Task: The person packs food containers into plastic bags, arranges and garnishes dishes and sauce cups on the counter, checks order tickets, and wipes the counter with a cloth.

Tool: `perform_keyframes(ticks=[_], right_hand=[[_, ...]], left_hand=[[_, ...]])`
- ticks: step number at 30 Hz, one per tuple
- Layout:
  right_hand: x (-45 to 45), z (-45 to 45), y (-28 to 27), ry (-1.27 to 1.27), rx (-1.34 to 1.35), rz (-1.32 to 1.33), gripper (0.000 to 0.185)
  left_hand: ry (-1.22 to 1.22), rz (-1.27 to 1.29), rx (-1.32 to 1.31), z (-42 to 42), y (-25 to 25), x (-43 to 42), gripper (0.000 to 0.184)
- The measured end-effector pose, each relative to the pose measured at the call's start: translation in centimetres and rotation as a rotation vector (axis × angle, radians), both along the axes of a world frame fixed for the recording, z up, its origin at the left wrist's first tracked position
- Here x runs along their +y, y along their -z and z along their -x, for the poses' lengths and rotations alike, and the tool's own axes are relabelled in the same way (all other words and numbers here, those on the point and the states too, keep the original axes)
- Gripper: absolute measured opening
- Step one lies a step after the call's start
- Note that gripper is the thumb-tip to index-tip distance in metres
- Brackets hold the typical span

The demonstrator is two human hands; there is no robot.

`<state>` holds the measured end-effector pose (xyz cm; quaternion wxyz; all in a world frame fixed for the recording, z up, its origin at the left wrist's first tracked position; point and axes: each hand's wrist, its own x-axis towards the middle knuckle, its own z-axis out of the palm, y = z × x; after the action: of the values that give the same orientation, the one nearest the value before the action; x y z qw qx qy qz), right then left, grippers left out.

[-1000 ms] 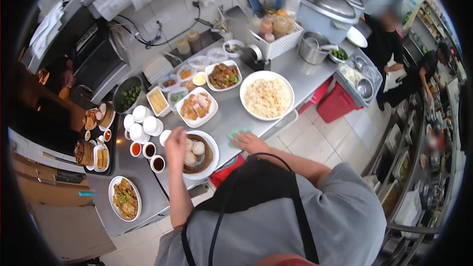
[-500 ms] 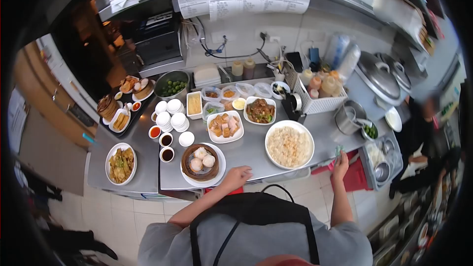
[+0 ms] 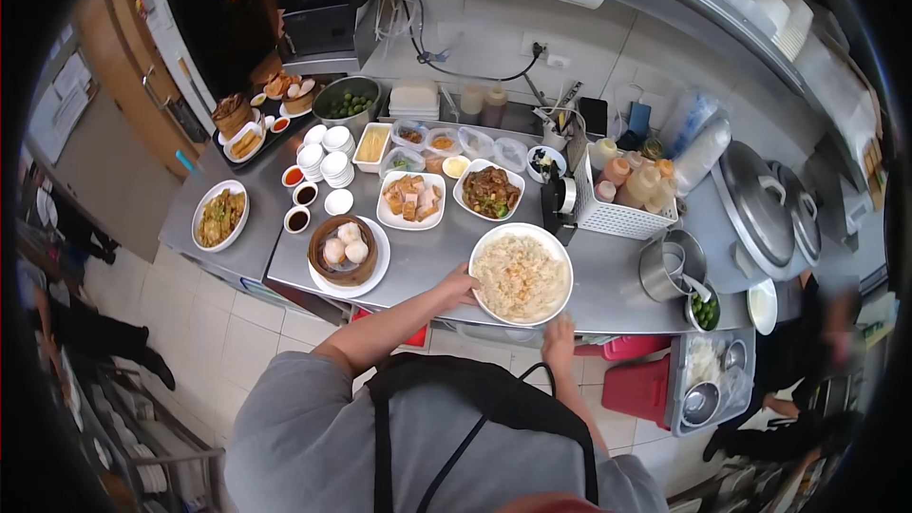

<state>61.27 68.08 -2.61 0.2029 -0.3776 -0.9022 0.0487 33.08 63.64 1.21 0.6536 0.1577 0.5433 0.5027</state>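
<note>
A large white bowl of fried rice (image 3: 521, 274) sits at the counter's front edge. My left hand (image 3: 460, 286) grips the bowl's left rim. My right hand (image 3: 559, 342) is just below the bowl's lower right rim; its fingers are blurred, and whether it touches the bowl or holds anything is unclear. To the left, a bamboo steamer (image 3: 328, 272) with dumplings (image 3: 346, 244) rests on a white plate (image 3: 382, 264). Behind are a white dish of cut pieces (image 3: 411, 201) and a bowl of meat with broccoli (image 3: 491, 192).
Stacked white cups (image 3: 335, 168) and dark sauce cups (image 3: 297, 219) stand left, beyond them a noodle bowl (image 3: 221, 216). A bottle basket (image 3: 622, 218), steel pot (image 3: 670, 264) and grey tub (image 3: 712, 380) are right. A person in black (image 3: 798, 361) stands far right.
My left hand has moved right and taken hold of the rice bowl's rim. My right hand has come back left toward the bowl; the green cloth it held is no longer visible. The view has shifted.
</note>
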Motion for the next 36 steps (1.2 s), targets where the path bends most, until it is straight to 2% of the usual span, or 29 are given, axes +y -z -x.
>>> perform_keyframes(ticks=[2,3,5,6,7,9,12,13,15,18,22,26,28,31,36], right_hand=[[-2.4,-0.7,-1.9,-0.091,0.074,0.101,0.029],[-3.0,-1.7,-1.0,-0.104,0.076,0.098,0.029],[-4.0,-3.4,0.9,0.221,0.79,1.094,0.025],[-4.3,-3.2,0.0,0.213,0.79,1.092,0.025],[-5.1,-2.7,-1.8,0.148,0.856,1.256,0.026],[-5.6,-0.1,-4.8,0.227,1.613,1.919,0.035],[-3.1,-0.6,-5.0,0.232,1.51,1.948,0.041],[-2.5,0.0,-6.5,0.435,1.533,1.87,0.043],[1.1,-1.9,-4.0,0.142,1.661,1.725,0.044],[3.5,-0.6,-11.7,-0.091,1.583,1.803,0.043],[1.9,3.5,-11.5,-0.148,1.412,1.852,0.043],[-0.6,6.0,-9.6,-0.121,1.307,1.907,0.042],[-0.5,6.2,-9.6,-0.113,1.305,1.914,0.042],[1.0,5.1,-10.1,-0.142,1.359,1.892,0.042],[0.8,5.0,-10.4,-0.152,1.351,1.9,0.041]], left_hand=[[-0.024,0.078,0.009,-0.1,-0.2,0.1,0.057],[-0.036,0.075,0.011,-0.3,0.0,0.0,0.057],[-0.037,0.023,-0.055,-1.6,0.7,0.0,0.054],[-0.042,0.018,-0.052,-2.5,-0.1,0.0,0.054],[-0.093,0.001,-0.096,-3.8,-1.5,-0.5,0.054],[-0.138,-0.037,-0.167,-5.7,-1.6,-1.0,0.054],[-0.087,-0.094,-0.114,-7.1,-1.4,-2.1,0.055],[-0.083,-0.067,-0.049,-7.2,-2.9,-2.6,0.056],[-0.053,-0.089,-0.036,-6.8,-4.6,-3.2,0.056],[0.039,-0.115,-0.069,-6.6,-7.7,-4.5,0.056],[0.192,-0.177,-0.236,-7.1,-9.7,-4.5,0.062],[0.088,-0.256,-0.193,-7.2,-10.6,-4.5,0.06],[-0.007,-0.182,-0.059,-5.9,-11.5,-5.0,0.059],[-0.026,-0.213,-0.004,-4.5,-11.4,-6.2,0.056],[-0.043,-0.169,-0.102,-4.8,-10.0,-6.6,0.055]])
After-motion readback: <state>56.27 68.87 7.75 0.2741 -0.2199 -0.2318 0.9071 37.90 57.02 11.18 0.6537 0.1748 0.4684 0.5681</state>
